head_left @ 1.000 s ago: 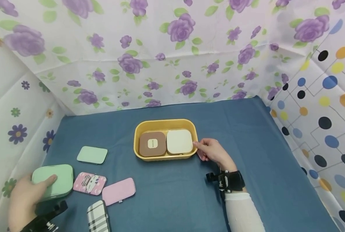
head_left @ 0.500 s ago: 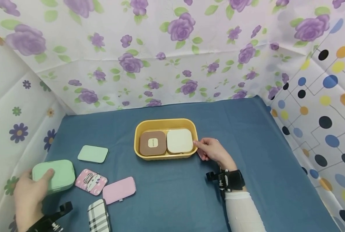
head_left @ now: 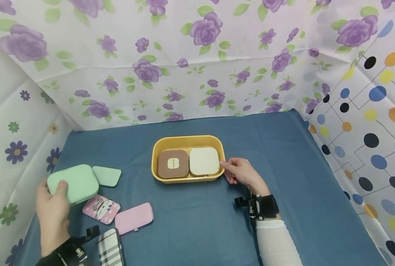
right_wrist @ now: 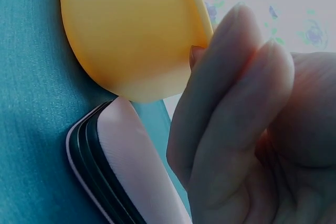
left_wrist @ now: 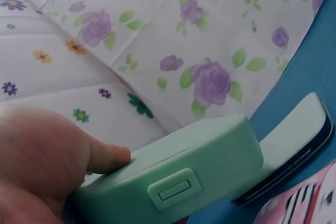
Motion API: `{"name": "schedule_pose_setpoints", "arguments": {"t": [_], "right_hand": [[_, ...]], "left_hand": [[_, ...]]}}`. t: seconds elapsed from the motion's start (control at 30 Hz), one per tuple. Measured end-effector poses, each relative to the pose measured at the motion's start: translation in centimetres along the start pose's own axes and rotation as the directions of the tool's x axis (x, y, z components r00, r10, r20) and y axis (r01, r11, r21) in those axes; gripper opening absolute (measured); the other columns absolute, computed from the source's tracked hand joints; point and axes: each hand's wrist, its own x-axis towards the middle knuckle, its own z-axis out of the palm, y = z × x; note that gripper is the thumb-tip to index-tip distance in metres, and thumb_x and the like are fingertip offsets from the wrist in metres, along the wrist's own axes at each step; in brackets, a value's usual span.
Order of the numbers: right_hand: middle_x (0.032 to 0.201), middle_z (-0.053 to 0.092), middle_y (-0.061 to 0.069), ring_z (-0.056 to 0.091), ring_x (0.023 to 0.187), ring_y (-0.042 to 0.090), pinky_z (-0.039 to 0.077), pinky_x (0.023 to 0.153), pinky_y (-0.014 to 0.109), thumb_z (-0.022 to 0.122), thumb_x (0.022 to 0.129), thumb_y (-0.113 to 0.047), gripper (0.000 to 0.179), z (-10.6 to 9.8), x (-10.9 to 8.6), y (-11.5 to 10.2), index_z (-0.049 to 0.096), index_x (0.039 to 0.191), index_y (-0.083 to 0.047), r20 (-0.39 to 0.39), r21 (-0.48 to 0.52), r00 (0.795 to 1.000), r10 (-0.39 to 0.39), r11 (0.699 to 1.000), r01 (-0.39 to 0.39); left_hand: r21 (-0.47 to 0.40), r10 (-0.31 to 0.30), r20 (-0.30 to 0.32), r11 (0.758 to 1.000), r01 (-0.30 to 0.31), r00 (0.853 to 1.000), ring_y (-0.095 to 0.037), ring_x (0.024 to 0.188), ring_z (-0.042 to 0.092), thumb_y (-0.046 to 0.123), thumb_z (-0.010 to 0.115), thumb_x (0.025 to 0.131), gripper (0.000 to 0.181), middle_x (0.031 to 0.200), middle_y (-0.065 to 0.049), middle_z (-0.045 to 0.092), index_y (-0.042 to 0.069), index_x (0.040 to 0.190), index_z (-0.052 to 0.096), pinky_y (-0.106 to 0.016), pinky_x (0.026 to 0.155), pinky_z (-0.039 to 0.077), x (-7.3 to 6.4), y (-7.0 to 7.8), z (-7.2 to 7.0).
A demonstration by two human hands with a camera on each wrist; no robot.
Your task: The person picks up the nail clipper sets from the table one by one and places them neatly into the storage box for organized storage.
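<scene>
Mint-green box [head_left: 80, 184] in left hand [head_left: 52, 208], well left of the yellow tray [head_left: 184, 142] and a bit nearer the wearer than it. Thumb over the box top, other fingers at its far-left side, mostly hidden; box gripped between them. Latch on its side visible in left wrist view, box tilted there. In head view it overlaps a corner of the flat green case [head_left: 108, 176], also left of tray.

Right hand [head_left: 244, 173] at tray's right end: thumb and fingers pinch the rim, fingers bunched together outside the wall. Pale pink case [right_wrist: 131, 158] just beside that end of tray, partly under the hand.

Inside tray: brown square case [head_left: 164, 168] on left, white square case [head_left: 204, 161] on right, side by side.

Left of tray, nearer the wearer: pink cartoon case [head_left: 102, 210], plain pink case [head_left: 134, 218], plaid case [head_left: 110, 248], cut by frame edge. Blue cloth surface [head_left: 191, 221] under tray. Floral sheet [head_left: 171, 44] behind tray.
</scene>
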Motion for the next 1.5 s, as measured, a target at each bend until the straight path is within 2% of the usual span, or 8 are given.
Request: {"name": "schedule_pose_setpoints", "arguments": {"t": [0.1,0.43,0.77,0.9,1.03,1.27,1.37,1.5], "right_hand": [[0.065,0.062,0.008,0.059,0.055,0.019,0.053,0.058,0.034,0.066,0.105,-0.051,0.051,0.1,0.1,0.0,0.064,0.085,-0.004,0.001,-0.004,1.0,-0.005,1.0,0.005],[0.067,0.063,0.008,0.058,0.056,0.019,0.052,0.058,0.033,0.066,0.105,-0.053,0.053,0.0,0.2,0.1,0.063,0.086,-0.003,0.002,-0.005,1.0,0.007,1.0,-0.007],[0.067,0.063,0.008,0.059,0.057,0.019,0.052,0.058,0.033,0.066,0.105,-0.052,0.052,-0.1,0.1,0.0,0.064,0.085,-0.004,0.007,-0.005,1.0,0.006,1.0,-0.006],[0.067,0.063,0.008,0.059,0.057,0.018,0.053,0.058,0.033,0.066,0.105,-0.052,0.051,-0.1,0.1,0.0,0.064,0.086,-0.005,0.005,-0.007,1.0,0.013,1.0,-0.013],[0.067,0.063,0.008,0.059,0.056,0.018,0.053,0.058,0.033,0.066,0.105,-0.052,0.051,-0.1,0.1,0.0,0.064,0.086,-0.005,0.003,-0.005,1.0,0.022,1.0,-0.022],[0.066,0.063,0.007,0.059,0.056,0.018,0.052,0.058,0.033,0.066,0.104,-0.055,0.053,-0.2,0.2,0.1,0.064,0.084,-0.006,0.008,-0.009,1.0,0.018,1.0,-0.018],[0.066,0.063,0.007,0.059,0.056,0.018,0.052,0.057,0.033,0.066,0.104,-0.055,0.053,-0.2,0.2,0.1,0.064,0.084,-0.006,0.007,-0.004,1.0,0.02,1.0,-0.02],[0.066,0.063,0.007,0.059,0.056,0.018,0.052,0.057,0.032,0.066,0.104,-0.055,0.053,-0.2,0.2,0.1,0.064,0.084,-0.005,0.007,0.001,1.0,0.024,1.0,-0.024]], "left_hand": [[0.007,0.007,0.002,1.0,-0.007,1.0,-0.026,0.154,0.028,0.035,0.045,0.113,0.069,0.177,-0.011,0.017,0.019,0.174,0.015,-0.04,0.126,0.026,-0.2,0.2,0.5],[-0.102,-0.012,-0.018,0.995,0.01,1.0,-0.024,0.155,0.029,0.04,0.051,0.111,0.073,0.176,-0.008,0.019,0.022,0.173,0.017,-0.042,0.127,0.027,-0.2,0.6,1.3],[-0.257,-0.016,-0.029,0.966,0.008,0.999,-0.02,0.148,0.039,0.039,0.058,0.11,0.071,0.173,-0.006,0.03,0.019,0.171,0.027,-0.037,0.125,0.03,-0.5,0.8,2.0],[-0.328,0.008,-0.036,0.944,-0.019,0.999,-0.013,0.13,0.052,0.033,0.063,0.109,0.069,0.168,-0.01,0.037,0.016,0.168,0.032,-0.022,0.105,0.048,-0.8,0.9,2.6],[-0.38,0.033,-0.014,0.924,-0.036,0.999,-0.007,0.113,0.056,0.03,0.064,0.109,0.067,0.158,-0.008,0.046,0.013,0.166,0.034,-0.01,0.079,0.051,-1.0,1.1,3.2],[-0.391,0.04,0.043,0.92,-0.02,0.998,-0.007,0.112,0.058,0.032,0.062,0.109,0.07,0.138,0.002,0.051,0.012,0.168,0.029,-0.011,0.081,0.051,-1.6,1.9,4.6],[-0.416,0.043,0.07,0.909,-0.01,0.997,-0.008,0.116,0.057,0.031,0.063,0.109,0.07,0.14,0.001,0.051,0.012,0.168,0.03,-0.013,0.084,0.051,-2.0,2.4,5.6],[-0.404,0.071,0.084,0.914,-0.031,0.994,-0.01,0.118,0.058,0.032,0.063,0.109,0.069,0.144,-0.005,0.051,0.01,0.167,0.032,-0.015,0.087,0.051,-2.4,2.9,7.0]]}}
